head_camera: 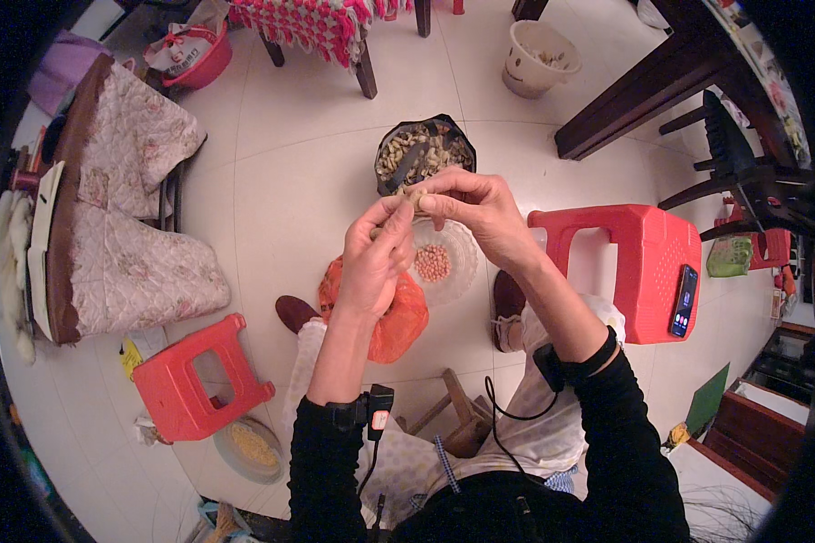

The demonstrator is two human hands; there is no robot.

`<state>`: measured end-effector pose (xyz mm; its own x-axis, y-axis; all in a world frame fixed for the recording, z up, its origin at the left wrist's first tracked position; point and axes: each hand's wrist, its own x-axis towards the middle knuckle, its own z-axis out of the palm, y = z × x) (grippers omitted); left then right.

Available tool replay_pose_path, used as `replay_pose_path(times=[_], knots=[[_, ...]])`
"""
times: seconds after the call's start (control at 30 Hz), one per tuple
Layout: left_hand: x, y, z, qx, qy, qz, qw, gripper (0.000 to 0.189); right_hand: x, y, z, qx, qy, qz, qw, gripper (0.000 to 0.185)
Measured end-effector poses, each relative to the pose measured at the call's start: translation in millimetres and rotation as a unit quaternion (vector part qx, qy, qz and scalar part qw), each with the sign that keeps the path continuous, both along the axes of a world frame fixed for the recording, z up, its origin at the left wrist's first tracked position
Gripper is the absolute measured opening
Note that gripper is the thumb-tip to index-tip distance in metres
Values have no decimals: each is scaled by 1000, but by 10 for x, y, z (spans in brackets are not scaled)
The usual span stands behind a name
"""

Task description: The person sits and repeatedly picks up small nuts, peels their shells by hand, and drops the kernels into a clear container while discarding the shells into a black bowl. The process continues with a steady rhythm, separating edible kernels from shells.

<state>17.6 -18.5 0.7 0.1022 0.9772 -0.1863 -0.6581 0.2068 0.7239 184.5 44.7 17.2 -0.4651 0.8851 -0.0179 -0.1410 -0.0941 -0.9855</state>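
Note:
My left hand [380,254] and my right hand [479,210] meet in front of me, fingertips pinching a peanut in its shell [415,197] between them. Another pale piece, perhaps a peanut, peeks out from my curled left fingers. Just beyond the hands, a black-lined container [474,155] holds many peanut shells [441,146]. Beneath my right hand, a clear glass or plastic dish [463,271] carries a heap of shelled pinkish peanuts [432,263]. An orange plastic bag [401,326] lies partly behind my left hand and wrist; its contents are hidden.
A red plastic stool [642,271] with a smartphone [684,301] on it stands right. Another red stool [190,387] is at left, beside a bowl [222,456] of yellowish bits. A white bucket [516,64] and dark wooden furniture legs [625,95] stand farther off.

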Motion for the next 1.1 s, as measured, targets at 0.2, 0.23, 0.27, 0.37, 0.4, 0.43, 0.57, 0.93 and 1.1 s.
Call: replay_pose_path(times=[0.2,0.23,0.27,0.37,0.4,0.43,0.57,0.93,1.1], knots=[[14,-4,63,-2,39,19,999,20,-41,-24,10,-8,18,0,1000,19],[24,2,79,3,48,23,999,20,-43,-28,9,4,16,1,1000,19],[27,6,96,5,56,26,998,21,-42,-34,7,11,11,1,1000,19],[21,8,143,9,98,15,995,24,-67,-55,-23,39,-2,4,999,19],[46,14,144,33,146,25,988,26,-83,-66,-40,51,-7,3,999,19],[74,20,139,57,192,34,979,27,-104,-80,-59,49,-6,5,999,18],[55,10,119,59,249,28,966,32,-140,-122,-112,68,-21,3,997,19],[158,28,36,16,172,37,984,29,-174,-154,-105,-29,21,-50,998,19],[223,15,-4,30,192,69,978,33,-245,-243,-109,-7,-6,-113,994,18]])
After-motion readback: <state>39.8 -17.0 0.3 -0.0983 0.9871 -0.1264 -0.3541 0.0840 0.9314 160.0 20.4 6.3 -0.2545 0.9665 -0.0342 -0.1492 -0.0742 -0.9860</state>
